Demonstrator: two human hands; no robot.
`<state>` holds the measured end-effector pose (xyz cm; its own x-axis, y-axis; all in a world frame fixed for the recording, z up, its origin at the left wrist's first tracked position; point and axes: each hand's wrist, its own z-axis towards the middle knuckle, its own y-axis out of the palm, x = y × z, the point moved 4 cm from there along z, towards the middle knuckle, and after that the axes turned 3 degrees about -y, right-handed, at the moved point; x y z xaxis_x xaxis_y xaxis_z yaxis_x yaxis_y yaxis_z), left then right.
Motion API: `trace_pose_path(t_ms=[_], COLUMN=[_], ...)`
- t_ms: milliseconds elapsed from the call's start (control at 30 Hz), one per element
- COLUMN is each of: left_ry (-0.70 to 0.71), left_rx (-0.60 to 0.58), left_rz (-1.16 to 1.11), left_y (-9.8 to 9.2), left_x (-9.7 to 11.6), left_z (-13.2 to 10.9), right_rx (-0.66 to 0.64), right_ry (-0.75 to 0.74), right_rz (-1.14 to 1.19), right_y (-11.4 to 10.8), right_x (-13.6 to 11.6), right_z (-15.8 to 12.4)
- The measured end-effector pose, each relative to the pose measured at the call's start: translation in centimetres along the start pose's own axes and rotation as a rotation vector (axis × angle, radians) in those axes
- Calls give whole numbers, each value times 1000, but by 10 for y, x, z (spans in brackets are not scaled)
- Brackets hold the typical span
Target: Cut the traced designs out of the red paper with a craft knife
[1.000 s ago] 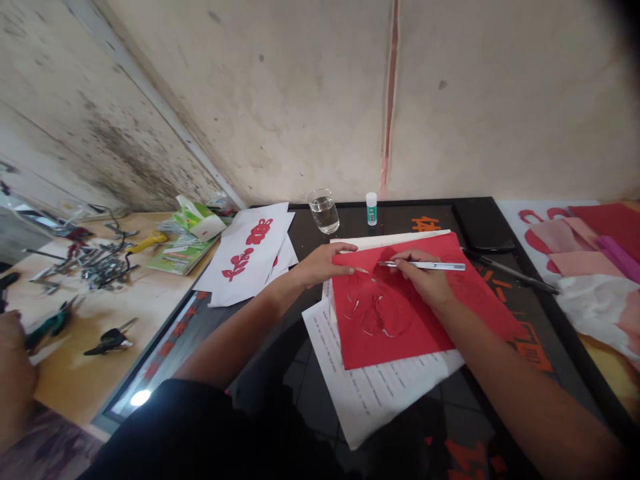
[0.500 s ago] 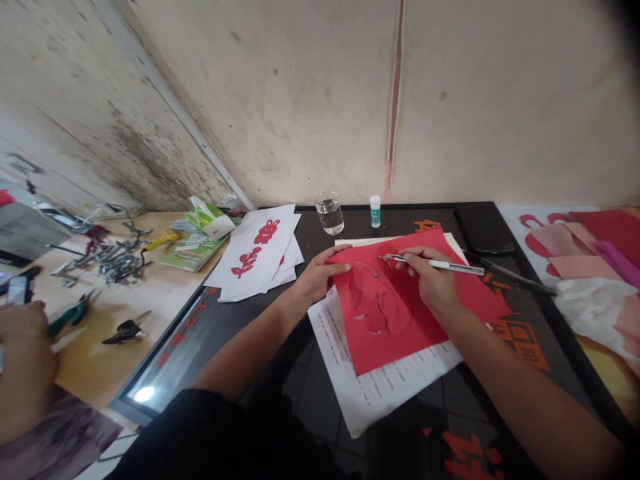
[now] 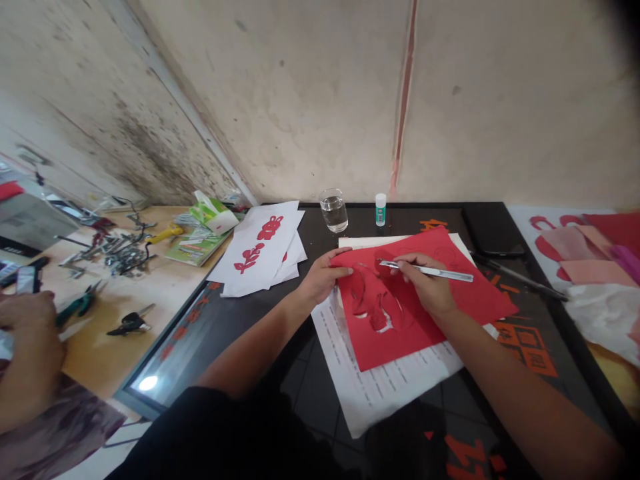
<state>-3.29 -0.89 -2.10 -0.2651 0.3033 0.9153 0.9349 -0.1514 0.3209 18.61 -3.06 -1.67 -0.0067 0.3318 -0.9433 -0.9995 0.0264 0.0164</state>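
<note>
A red paper sheet (image 3: pixel 445 300) with curved cut-outs lies on white printed sheets (image 3: pixel 385 393) on the black table. My left hand (image 3: pixel 323 273) presses its far left corner, fingers closed on the edge. My right hand (image 3: pixel 425 283) grips a slim silver craft knife (image 3: pixel 435 271) like a pen, its tip resting on the red paper near the top of the cut pattern.
A glass of water (image 3: pixel 334 209) and a glue stick (image 3: pixel 381 209) stand at the back. White sheets with red cut-outs (image 3: pixel 260 250) lie left; red and pink papers (image 3: pixel 595 250) lie right. A black phone (image 3: pixel 493 230) and pen (image 3: pixel 520 277) sit nearby. Another person's hand (image 3: pixel 25 347) is at the wooden bench with tools (image 3: pixel 115 253).
The view has shifted slightly. The red sheet has turned a little under my hands, and the knife tip has moved along the cut pattern. The other person's hand has moved at the left.
</note>
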Motion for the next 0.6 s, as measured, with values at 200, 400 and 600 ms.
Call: trace_pose_path(t_ms=[200, 400, 600], left_ry=[-3, 30, 132], left_rx=[-6, -50, -44], left_rz=[22, 34, 115], left_y=[-3, -5, -1], left_x=[-4, -2, -2], left_z=[1, -3, -6], right_rx=[-194, -326, -349], right_ry=[33, -24, -66], right_rz=[-46, -318, -356], right_y=[11, 24, 25], right_x=[0, -2, 1], right_z=[-3, -8, -11])
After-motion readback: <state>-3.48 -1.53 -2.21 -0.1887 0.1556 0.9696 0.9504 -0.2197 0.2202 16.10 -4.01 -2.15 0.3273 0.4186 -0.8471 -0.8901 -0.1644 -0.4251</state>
